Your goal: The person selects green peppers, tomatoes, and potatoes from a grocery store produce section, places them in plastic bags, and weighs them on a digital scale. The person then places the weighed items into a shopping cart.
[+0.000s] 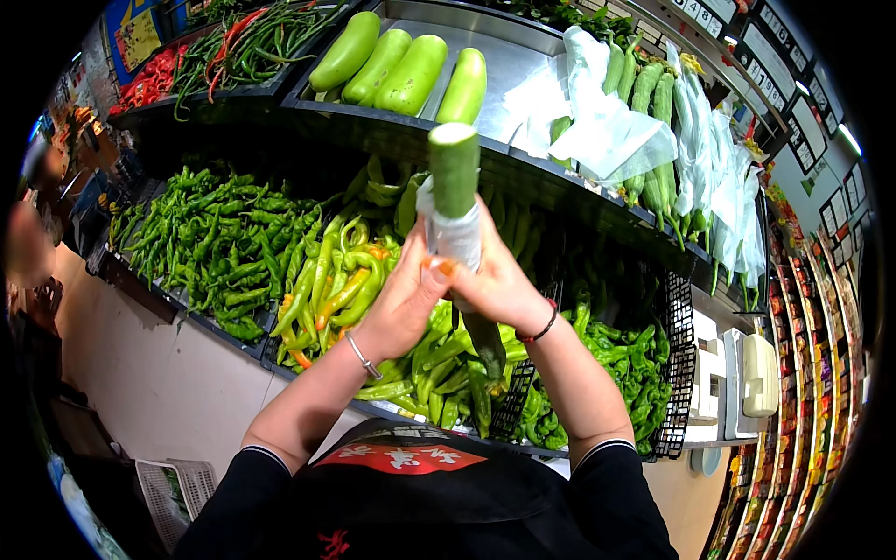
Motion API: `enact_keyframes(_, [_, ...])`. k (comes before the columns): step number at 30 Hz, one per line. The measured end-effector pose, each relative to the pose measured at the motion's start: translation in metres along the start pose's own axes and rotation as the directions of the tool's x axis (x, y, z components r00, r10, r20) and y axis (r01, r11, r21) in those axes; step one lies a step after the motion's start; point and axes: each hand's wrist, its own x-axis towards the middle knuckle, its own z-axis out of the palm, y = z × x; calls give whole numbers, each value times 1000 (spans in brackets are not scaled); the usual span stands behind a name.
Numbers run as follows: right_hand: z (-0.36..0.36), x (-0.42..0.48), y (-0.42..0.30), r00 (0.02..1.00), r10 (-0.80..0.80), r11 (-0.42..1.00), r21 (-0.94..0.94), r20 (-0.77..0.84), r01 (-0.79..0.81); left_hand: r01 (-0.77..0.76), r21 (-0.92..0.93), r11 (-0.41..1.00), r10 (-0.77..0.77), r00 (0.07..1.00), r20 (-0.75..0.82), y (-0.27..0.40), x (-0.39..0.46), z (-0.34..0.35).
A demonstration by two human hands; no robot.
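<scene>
A long green gourd (pixel 453 171), probably a loofah, stands nearly upright in both hands, its pale cut end up. Translucent white plastic film (pixel 453 236) is wrapped around its middle. My left hand (pixel 402 294) closes on the wrapped part from the left, my right hand (pixel 497 276) from the right, with the thumbs near each other. The gourd's darker lower end (pixel 484 343) shows below the hands. Beyond it, several light green gourds (pixel 411 73) lie in a metal tray (pixel 514 52). Loose white film (pixel 609 133) lies at the tray's right, beside ridged green gourds (pixel 642 94) and film-wrapped ones (pixel 714 161).
Green peppers (pixel 210 238) and yellow-green peppers (pixel 336 273) fill the lower bins, with darker green peppers (pixel 623 364) by a black plastic basket (pixel 679 364). Red and green chillies (pixel 245 42) lie upper left. A white basket (pixel 175 490) stands lower left, packaged-goods shelves (pixel 805 364) right.
</scene>
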Motion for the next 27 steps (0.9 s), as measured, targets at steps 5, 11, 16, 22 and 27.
enact_keyframes(5, [-45, 65, -60, 947, 153, 988, 53, -281, -144, 120, -75, 990, -119, 993, 26, 21, -3, -4])
enact_keyframes(11, [-184, 190, -58, 885, 286, 958, 128, -368, -257, 131, -74, 989, -139, 982, -125, 9, -22, -2])
enact_keyframes(16, [-254, 274, -23, 446, 344, 868, 99, -827, -487, 259, -134, 956, -280, 945, -169, 4, -63, -8])
enact_keyframes(22, [-270, 295, 25, 411, 110, 644, -250, -905, -723, 426, -189, 885, -466, 787, -405, -3, -98, -26])
enact_keyframes(27, [-186, 260, 19, 399, 59, 215, -379, -915, -900, 459, -198, 866, -498, 757, -424, -2, -110, -29])
